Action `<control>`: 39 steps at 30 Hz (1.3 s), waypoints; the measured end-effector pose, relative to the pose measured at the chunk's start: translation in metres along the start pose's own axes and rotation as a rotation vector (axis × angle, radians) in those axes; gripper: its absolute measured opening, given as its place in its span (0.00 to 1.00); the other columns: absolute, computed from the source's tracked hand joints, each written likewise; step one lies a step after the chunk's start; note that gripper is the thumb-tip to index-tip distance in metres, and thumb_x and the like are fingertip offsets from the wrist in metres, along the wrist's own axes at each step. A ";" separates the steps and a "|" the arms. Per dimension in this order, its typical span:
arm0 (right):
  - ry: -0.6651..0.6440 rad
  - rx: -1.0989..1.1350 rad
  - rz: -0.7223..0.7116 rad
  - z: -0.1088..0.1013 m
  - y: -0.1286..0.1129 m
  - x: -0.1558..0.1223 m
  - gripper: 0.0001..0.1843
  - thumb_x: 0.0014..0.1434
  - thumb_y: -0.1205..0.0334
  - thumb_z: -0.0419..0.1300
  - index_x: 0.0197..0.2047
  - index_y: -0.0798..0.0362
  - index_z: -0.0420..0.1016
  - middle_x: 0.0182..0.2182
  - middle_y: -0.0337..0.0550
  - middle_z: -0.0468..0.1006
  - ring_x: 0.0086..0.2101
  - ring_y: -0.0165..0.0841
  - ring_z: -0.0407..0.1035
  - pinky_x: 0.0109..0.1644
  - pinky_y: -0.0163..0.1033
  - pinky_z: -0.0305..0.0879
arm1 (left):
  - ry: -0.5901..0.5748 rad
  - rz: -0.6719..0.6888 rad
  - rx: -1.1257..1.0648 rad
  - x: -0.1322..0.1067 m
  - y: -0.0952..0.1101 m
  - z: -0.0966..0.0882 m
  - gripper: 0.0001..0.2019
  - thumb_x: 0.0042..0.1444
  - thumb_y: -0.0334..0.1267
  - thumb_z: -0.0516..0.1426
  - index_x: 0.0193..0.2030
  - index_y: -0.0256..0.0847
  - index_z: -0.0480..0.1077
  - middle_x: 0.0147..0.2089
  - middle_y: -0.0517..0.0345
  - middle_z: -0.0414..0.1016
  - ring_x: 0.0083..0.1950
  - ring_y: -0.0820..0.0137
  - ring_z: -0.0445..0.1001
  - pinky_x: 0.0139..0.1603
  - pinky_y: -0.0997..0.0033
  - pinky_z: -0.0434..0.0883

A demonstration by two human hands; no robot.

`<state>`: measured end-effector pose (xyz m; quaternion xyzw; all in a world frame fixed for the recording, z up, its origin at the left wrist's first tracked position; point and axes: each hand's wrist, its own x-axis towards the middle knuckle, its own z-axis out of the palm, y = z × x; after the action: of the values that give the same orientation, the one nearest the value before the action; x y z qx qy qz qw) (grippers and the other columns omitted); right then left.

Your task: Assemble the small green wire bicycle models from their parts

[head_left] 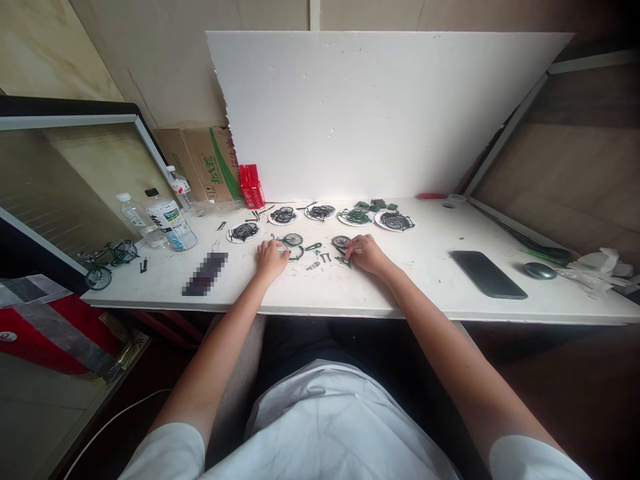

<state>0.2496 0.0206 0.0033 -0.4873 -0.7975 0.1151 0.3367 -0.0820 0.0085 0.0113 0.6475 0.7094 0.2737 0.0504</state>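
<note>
My left hand (273, 260) rests on the white table with its fingers curled in at a green model bicycle part. A small spoked wheel (293, 240) lies just past its fingertips, and a curved green piece (296, 256) is beside its thumb. My right hand (367, 254) is closed in a pinch at a small dark part (344, 260), mostly hidden by the fingers. Another small wheel (341, 241) is at those fingertips. Between both hands lie a green chain-guard-shaped piece (313, 247) and several tiny loose parts (325, 257).
Behind are white plates (229, 237) of dark and green parts. An assembled model bicycle (111, 260) stands far left near plastic bottles (173, 223). A red box (251, 187) is at the back. On the right are a dark phone (487, 274) and a mouse (540, 271).
</note>
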 end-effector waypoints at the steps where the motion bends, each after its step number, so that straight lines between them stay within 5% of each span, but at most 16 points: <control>1: 0.001 -0.005 -0.007 0.001 0.001 0.000 0.20 0.49 0.81 0.60 0.27 0.49 0.89 0.47 0.49 0.83 0.53 0.49 0.71 0.61 0.51 0.67 | -0.001 0.002 0.000 0.000 0.000 0.000 0.16 0.67 0.44 0.58 0.58 0.44 0.72 0.66 0.40 0.71 0.72 0.46 0.66 0.71 0.46 0.66; 13: -0.027 0.027 -0.062 0.002 -0.001 0.002 0.16 0.50 0.80 0.59 0.24 0.50 0.82 0.39 0.47 0.86 0.52 0.47 0.74 0.64 0.53 0.58 | -0.012 -0.005 0.003 0.000 0.000 0.000 0.15 0.67 0.44 0.58 0.58 0.45 0.71 0.67 0.42 0.71 0.72 0.48 0.65 0.72 0.47 0.65; 20: -0.003 0.039 -0.096 -0.004 -0.015 -0.002 0.04 0.58 0.62 0.66 0.32 0.50 0.83 0.44 0.50 0.84 0.52 0.50 0.73 0.65 0.56 0.60 | -0.012 0.003 0.000 -0.001 0.000 -0.001 0.15 0.67 0.44 0.57 0.58 0.45 0.71 0.66 0.40 0.71 0.72 0.47 0.65 0.71 0.46 0.65; 26: -0.059 0.037 -0.099 -0.005 -0.015 -0.003 0.16 0.55 0.47 0.74 0.29 0.50 0.82 0.46 0.54 0.80 0.55 0.54 0.69 0.65 0.60 0.63 | -0.016 -0.001 0.010 -0.001 0.001 -0.001 0.15 0.67 0.44 0.57 0.58 0.45 0.71 0.66 0.40 0.71 0.72 0.47 0.65 0.71 0.48 0.65; 39: -0.024 0.113 -0.080 -0.001 -0.008 -0.003 0.13 0.56 0.49 0.75 0.30 0.49 0.84 0.47 0.52 0.82 0.55 0.54 0.72 0.61 0.56 0.70 | -0.009 0.004 0.003 0.000 -0.001 0.000 0.15 0.68 0.45 0.57 0.58 0.45 0.72 0.66 0.41 0.72 0.71 0.48 0.66 0.71 0.48 0.65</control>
<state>0.2452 0.0136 0.0067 -0.4338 -0.8125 0.1524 0.3584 -0.0829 0.0085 0.0106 0.6502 0.7083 0.2699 0.0523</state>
